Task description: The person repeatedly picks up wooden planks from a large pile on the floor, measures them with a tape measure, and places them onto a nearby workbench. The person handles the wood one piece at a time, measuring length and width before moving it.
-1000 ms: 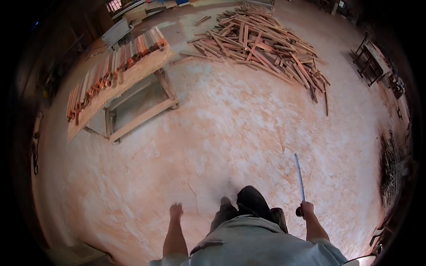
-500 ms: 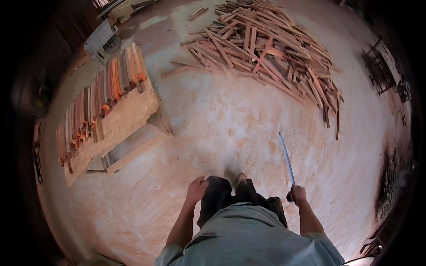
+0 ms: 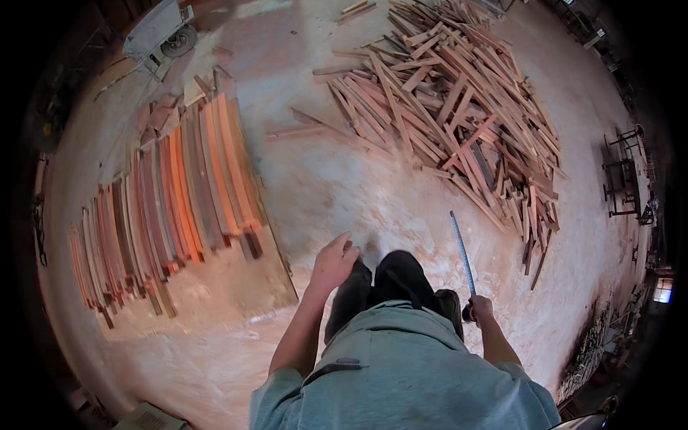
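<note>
My right hand point(image 3: 483, 308) is wrapped round the dark case of a tape measure point(image 3: 464, 258), whose narrow pale-blue blade sticks out forward over the floor. My left hand point(image 3: 335, 265) hangs in front of my left leg with nothing in it, the index finger reaching out and the other fingers loosely bent. Ahead and to the left, a row of wooden strips point(image 3: 154, 204) lies side by side on a low wooden table point(image 3: 218, 290). Their colours run from orange to reddish and dark brown, and their near ends are uneven. Neither hand touches them.
A large jumbled heap of wooden strips point(image 3: 459, 115) covers the floor ahead and to the right. A wheelbarrow point(image 3: 154, 32) stands beyond the table. Along the far right is a dark metal frame point(image 3: 623, 174). A box point(image 3: 152, 418) sits at the lower left.
The table and its strips now appear nearer and larger, and the heap has shifted lower in view. My left hand has risen forward, while my right keeps hold of the extended tape measure.
</note>
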`<action>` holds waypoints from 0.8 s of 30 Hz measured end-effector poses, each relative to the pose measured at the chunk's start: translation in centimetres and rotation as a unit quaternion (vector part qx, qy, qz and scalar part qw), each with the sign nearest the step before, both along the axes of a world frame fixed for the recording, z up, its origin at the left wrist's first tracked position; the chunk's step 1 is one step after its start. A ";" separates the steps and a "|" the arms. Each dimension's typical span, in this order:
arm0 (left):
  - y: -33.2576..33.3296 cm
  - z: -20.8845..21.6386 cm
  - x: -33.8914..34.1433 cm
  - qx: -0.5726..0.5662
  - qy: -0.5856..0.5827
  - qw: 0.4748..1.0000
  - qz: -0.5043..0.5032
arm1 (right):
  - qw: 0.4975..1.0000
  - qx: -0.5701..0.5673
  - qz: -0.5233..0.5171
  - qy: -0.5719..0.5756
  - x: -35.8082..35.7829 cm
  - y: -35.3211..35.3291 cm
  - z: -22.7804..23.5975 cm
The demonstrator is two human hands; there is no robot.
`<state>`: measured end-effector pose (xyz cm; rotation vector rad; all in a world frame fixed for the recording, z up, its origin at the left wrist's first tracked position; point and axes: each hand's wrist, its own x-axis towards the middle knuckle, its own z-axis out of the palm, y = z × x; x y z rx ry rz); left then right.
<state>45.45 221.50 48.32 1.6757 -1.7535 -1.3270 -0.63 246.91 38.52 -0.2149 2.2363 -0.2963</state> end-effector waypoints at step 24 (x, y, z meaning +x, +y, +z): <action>-74.1 -8.1 7.2 0.009 -0.329 0.895 -0.301 | 0.952 -0.265 -0.066 -0.139 13.5 -87.6 6.5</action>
